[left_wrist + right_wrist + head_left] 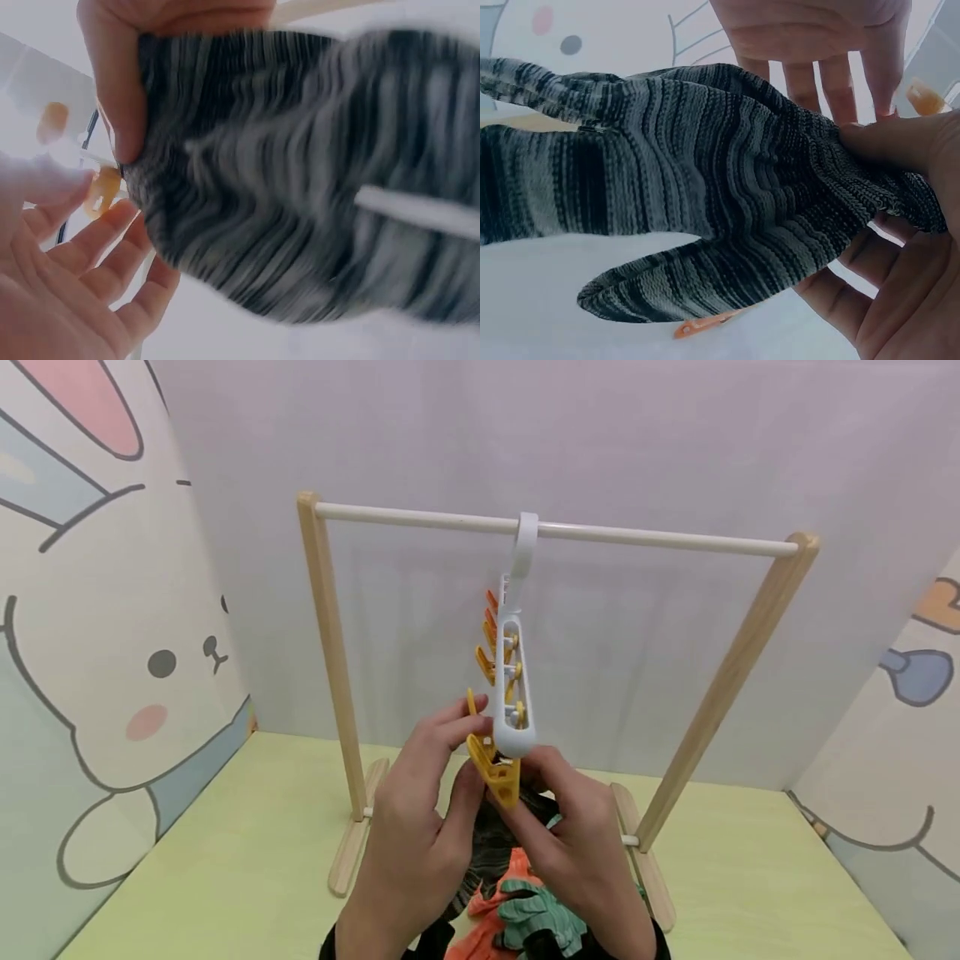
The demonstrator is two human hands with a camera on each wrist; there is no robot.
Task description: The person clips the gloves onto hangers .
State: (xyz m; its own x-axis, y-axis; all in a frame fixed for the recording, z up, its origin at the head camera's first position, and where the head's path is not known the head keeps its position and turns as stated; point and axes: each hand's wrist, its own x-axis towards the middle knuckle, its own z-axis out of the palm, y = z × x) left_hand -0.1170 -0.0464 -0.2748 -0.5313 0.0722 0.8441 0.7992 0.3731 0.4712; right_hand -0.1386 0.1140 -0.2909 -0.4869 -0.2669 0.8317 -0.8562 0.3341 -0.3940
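Observation:
A black-and-grey striped knit glove (pixel 742 165) hangs by its cuff from my right hand (pixel 577 827), whose thumb lies over the cuff in the right wrist view. In the left wrist view the glove's stripes are blurred. My left hand (pixel 420 810) pinches at a yellow clip (pixel 501 772) at the near end of a white clip hanger (pixel 514 739). Its thumb and forefinger meet by a yellow clip (pixel 105 189) in the left wrist view, while its other fingers reach the glove's edge. The glove's cuff is right below the clip, partly hidden by both hands.
The hanger's hook (pixel 527 539) hangs on a white rod (pixel 660 537) between wooden posts (pixel 330 643). More yellow and orange clips (pixel 486 662) line the hanger. Green (pixel 540 914) and orange (pixel 480 935) gloves lie on the table (pixel 225 852) below. Cartoon-printed panels stand at both sides.

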